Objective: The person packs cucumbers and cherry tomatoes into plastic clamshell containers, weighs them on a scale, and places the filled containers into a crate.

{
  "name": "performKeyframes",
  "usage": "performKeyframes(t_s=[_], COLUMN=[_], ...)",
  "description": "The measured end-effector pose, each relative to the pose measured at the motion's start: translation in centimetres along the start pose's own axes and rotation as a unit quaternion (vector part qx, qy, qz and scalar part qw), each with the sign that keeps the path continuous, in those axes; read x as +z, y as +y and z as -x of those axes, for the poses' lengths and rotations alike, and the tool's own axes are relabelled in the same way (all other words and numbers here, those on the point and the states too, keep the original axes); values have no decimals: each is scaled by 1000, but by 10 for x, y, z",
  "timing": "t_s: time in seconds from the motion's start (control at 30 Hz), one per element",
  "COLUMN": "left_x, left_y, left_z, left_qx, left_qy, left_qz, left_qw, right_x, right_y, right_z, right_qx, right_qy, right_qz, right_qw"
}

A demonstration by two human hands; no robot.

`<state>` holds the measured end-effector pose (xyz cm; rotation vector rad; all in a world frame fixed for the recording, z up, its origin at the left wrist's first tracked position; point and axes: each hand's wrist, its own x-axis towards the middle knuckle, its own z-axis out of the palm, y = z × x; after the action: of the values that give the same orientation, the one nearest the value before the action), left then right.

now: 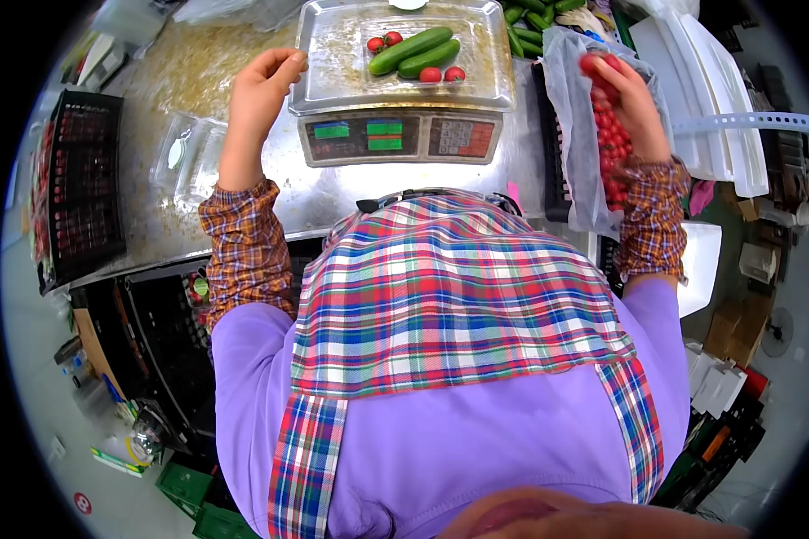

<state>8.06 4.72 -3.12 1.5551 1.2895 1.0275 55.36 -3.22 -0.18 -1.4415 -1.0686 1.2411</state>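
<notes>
So a purple top (pixel 476 431) and a plaid apron (pixel 458 305) are filling the view closest to the camera, with orange checked cuffs (pixel 243 242) covering the forearms. Past that, a digital scale (pixel 400 148) is sitting on a metal table (pixel 198 54), with its displays glowing green. The tray (pixel 337 85) on top is holding two cucumbers (pixel 413 49) lying side by side, plus four small tomatoes (pixel 431 75): two are sitting just beyond the cucumbers on the left, and two are sitting on the near side, toward the right.

The left hand (pixel 259 90) is hanging right at the tray's left edge, fingers curling in and the thumb tip meeting them; I honestly can't tell if it's touching the rim. The right hand (pixel 636 103) is closing its fingers around some red tomatoes (pixel 593 65) (can't get an exact count), above a bag-lined black crate (pixel 555 171) that's holding loads more cherry tomatoes (pixel 609 144).

More cucumbers (pixel 532 22) are piling up behind that crate. Over on the left, clear plastic containers (pixel 189 157) are lying on the table, and a slotted black crate (pixel 85 171) is standing near the edge, red showing through its gaps.
</notes>
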Motion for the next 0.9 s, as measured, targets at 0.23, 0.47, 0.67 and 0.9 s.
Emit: performKeyframes(t_s=[0.23,0.47,0.67,0.9], left_x=[9,26,34,26], left_y=[7,2,6,0], left_z=[5,13,18,19], left_qx=[31,19,1,8], left_qy=[-32,-27,-33,-16], left_qz=[31,49,14,-5], left_qw=[999,998,999,1000], right_x=[137,204,186,132], right_y=[-21,-1,-3,-19], right_z=[-47,-91,-103,-98], right_qx=[-60,-282,-318,-319], right_qy=[-201,-260,-245,-181], right_qz=[181,402,417,406], right_qw=[961,831,815,837])
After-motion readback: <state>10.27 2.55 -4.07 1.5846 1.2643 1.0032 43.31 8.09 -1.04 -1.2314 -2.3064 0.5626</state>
